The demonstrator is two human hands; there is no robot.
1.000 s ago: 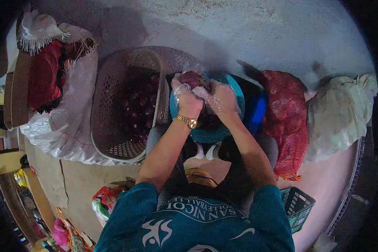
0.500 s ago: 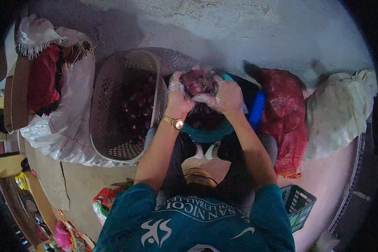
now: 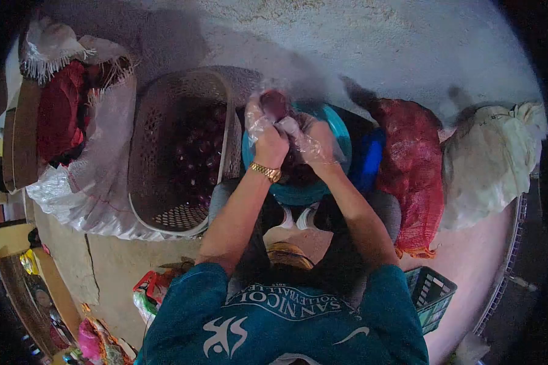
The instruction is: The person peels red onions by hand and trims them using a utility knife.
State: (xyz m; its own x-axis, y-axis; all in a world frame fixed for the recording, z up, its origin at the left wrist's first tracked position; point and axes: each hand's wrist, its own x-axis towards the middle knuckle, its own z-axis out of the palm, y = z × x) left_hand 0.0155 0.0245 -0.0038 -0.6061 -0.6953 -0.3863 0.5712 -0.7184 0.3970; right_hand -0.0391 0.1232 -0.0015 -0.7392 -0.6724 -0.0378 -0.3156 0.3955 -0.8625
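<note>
Both my hands wear clear plastic gloves over a teal basin (image 3: 338,128). A red onion (image 3: 274,104) sits in my left hand (image 3: 266,135), whose fingers wrap round its side. Close beside it, my right hand (image 3: 315,139) is closed near the onion's lower edge; what its fingers hold, if anything, is hidden by the glove and blur. More dark red onions (image 3: 301,174) lie in the basin below my wrists. To the left, a tall perforated basket (image 3: 138,176) contains many dark red onions (image 3: 201,152).
Right of the basin are a blue object (image 3: 369,159), a full red mesh sack (image 3: 411,170) and a whitish sack (image 3: 490,164). A white woven sack (image 3: 112,158) stands at the left. A green crate (image 3: 432,298) is at the lower right, a red-and-white bag (image 3: 145,295) at the lower left.
Half a second ago both hands were round the onion; now it is upright in my left hand, further left. My right hand has drawn down and away from its right side.
</note>
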